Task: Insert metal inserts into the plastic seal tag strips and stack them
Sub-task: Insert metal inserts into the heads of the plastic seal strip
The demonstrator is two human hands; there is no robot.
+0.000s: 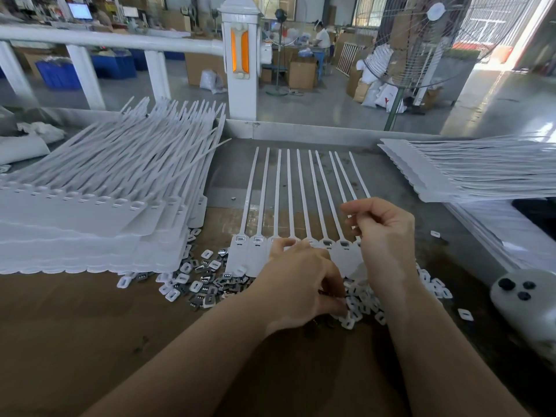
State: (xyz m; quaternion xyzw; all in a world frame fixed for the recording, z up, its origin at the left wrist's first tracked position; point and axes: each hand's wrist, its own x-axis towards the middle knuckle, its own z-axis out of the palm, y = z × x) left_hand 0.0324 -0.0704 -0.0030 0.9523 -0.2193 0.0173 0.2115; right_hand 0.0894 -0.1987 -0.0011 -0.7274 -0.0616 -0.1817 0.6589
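A white plastic seal tag strip [304,203], a joined row of several tags with long tails pointing away, lies flat on the table in front of me. My left hand [301,281] rests over the strip's tag plates, its fingers curled down into the loose pile of small metal inserts [198,278] at the strip's near edge. My right hand [382,233] hovers over the strip's right end, fingers curled, thumb and forefinger pinched together; whether an insert is between them is hidden.
A tall stack of tag strips [99,212] fills the left of the table. Another stack [469,173] lies at the right. A grey device with black knobs [523,299] sits at the right edge. A metal rail [301,132] bounds the far side.
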